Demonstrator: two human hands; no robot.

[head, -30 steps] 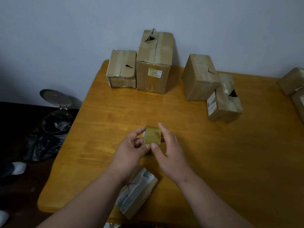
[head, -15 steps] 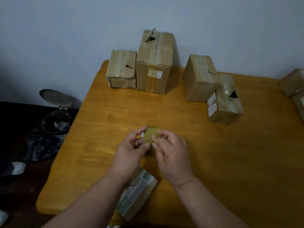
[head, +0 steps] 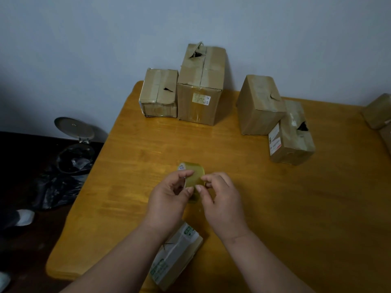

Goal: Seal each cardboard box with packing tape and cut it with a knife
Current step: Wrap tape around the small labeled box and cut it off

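Room: plain pale wall behind, dark floor on the left, pretty dim light overall.
Table: orange-brown wooden table with rounded corners, pushed up against the wall.
Head view, hands: both are up over the middle of the table, working on the same thing.
Tape roll: the yellowish clear packing tape roll is held on edge between the two hands, above the tabletop.
Left hand: the left hand grips the roll, thumb and fingers curled round its left side.
Right hand: the right hand has its fingertips pinched on the roll's outer face, thumb tip right next to the left thumb.
Near box: a small cardboard box with a white and green label lies flat at the near table edge, partly under the left forearm.
Back boxes: a short taped box touches a tall box with a torn top by the wall.
Right boxes: a tilted box leans right beside a box with a red and white label.
Far right: two more boxes cut off by the frame edge.
Floor: a bin with its lid flipped up and a black plastic bag beside the table.
Knife: can't spot one anywhere.
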